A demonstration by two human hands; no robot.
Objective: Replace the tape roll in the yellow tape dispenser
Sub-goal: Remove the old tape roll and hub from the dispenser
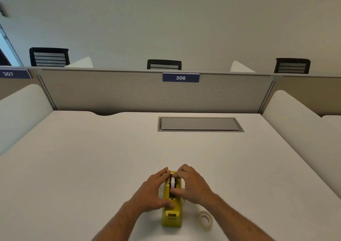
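The yellow tape dispenser (172,216) stands on the white desk (92,167) near the front edge, cutter end toward me. A white tape roll (173,182) sits in its cradle. My left hand (154,192) wraps the dispenser's left side, thumb lying on its top. My right hand (191,183) pinches the white roll between thumb and fingertips from the right. A second, translucent tape roll (205,220) lies flat on the desk just right of the dispenser.
A grey cable hatch (200,124) is set into the desk further back. A fabric partition with a "306" label (180,77) closes the rear, white side dividers (295,122) flank the desk. Black chairs (164,64) stand beyond.
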